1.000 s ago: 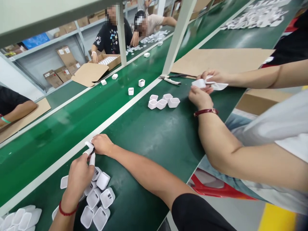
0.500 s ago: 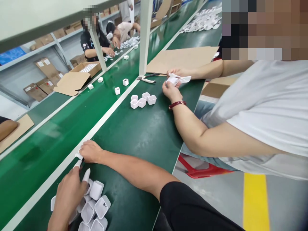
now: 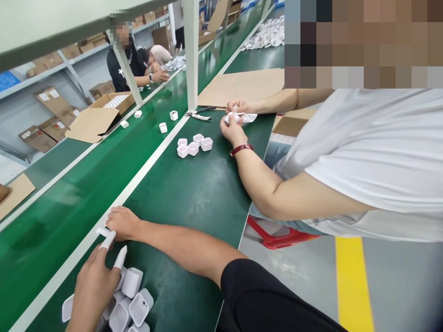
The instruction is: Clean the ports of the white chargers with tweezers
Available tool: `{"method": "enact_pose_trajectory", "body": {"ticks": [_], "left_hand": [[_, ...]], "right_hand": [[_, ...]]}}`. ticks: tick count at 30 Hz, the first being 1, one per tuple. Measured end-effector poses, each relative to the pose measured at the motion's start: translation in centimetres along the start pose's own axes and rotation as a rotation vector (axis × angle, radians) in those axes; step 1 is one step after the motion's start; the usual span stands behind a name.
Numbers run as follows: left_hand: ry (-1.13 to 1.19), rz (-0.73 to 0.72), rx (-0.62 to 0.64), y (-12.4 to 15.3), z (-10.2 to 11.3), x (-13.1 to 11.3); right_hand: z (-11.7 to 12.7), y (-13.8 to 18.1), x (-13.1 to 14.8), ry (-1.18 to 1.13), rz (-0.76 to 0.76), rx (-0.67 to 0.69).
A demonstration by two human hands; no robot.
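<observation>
My right hand (image 3: 122, 223) is resting curled at eight o'clock, grip hidden; my left hand (image 3: 92, 281) is holding thumb (image 3: 120, 258) and forefinger (image 3: 109, 240) apart, grip unclear. White cups (image 3: 132, 282) are sitting at seven; I should be working clear of them.

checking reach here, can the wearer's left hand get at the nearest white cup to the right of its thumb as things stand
Probably yes: the left hand is close beside that white cup, its thumb and index finger spread apart, and nothing visible blocks the way between them.
</observation>
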State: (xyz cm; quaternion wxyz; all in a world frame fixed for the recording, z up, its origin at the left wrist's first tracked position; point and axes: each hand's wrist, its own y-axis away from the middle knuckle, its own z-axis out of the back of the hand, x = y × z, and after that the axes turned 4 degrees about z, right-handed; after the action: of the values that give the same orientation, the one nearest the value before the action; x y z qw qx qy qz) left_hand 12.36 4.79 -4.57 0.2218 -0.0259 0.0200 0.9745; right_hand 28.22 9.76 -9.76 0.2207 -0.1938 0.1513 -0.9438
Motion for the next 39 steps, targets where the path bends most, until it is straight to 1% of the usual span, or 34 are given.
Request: {"method": "enact_pose_trajectory", "body": {"ticks": [4,6,9,14,17,19,21,23,25,27,29,32,34,36,39], "left_hand": [[0.167,0.021,-0.139,0.0,0.1,0.2],[0.209,0.006,-0.158,0.0,0.0,0.3],[0.185,-0.016,-0.110,-0.2,-0.6,0.6],[0.079,-0.146,0.044,-0.4,-1.8,1.6],[0.090,-0.203,0.069,-0.3,-1.6,1.6],[0.111,-0.208,0.057,-0.2,-1.3,1.2],[0.130,-0.205,0.037,0.0,-1.0,0.9],[0.135,-0.207,0.035,0.1,-1.0,0.8],[0.124,-0.210,0.059,0.1,-1.2,1.1],[0.105,-0.218,0.087,-0.1,-1.4,1.5],[0.081,-0.238,0.083,-0.2,-1.6,1.7],[0.050,-0.267,0.066,-0.3,-1.7,1.6],[0.055,-0.268,0.081,-0.3,-1.6,1.4],[0.070,-0.269,0.086,-0.2,-1.4,1.3],[0.084,-0.275,-0.001,0.0,-1.2,1.2]], "right_hand": [[0.7,0.0,0.1,-0.018,-0.063,-0.062],[0.8,0.0,0.1,-0.023,-0.081,-0.068],[0.5,-0.1,0.2,-0.014,-0.094,-0.048],[-0.5,0.0,0.3,-0.019,-0.075,-0.100],[-0.4,0.0,0.2,0.016,-0.048,-0.125],[-0.2,0.1,0.2,0.025,-0.056,-0.129],[0.1,0.1,0.3,0.000,-0.080,-0.085],[0.3,0.1,0.4,-0.037,-0.100,-0.006],[0.4,0.1,0.5,-0.060,-0.113,0.052],[0.4,0.1,0.5,-0.064,-0.115,0.070],[0.4,0.1,0.4,-0.056,-0.109,0.045],[0.1,0.1,0.1,-0.011,-0.077,-0.053],[-0.2,0.1,-0.1,0.033,-0.061,-0.116],[-0.5,0.0,-0.2,0.056,-0.079,-0.147],[-0.7,0.0,-0.1,0.054,-0.095,-0.149]]}}
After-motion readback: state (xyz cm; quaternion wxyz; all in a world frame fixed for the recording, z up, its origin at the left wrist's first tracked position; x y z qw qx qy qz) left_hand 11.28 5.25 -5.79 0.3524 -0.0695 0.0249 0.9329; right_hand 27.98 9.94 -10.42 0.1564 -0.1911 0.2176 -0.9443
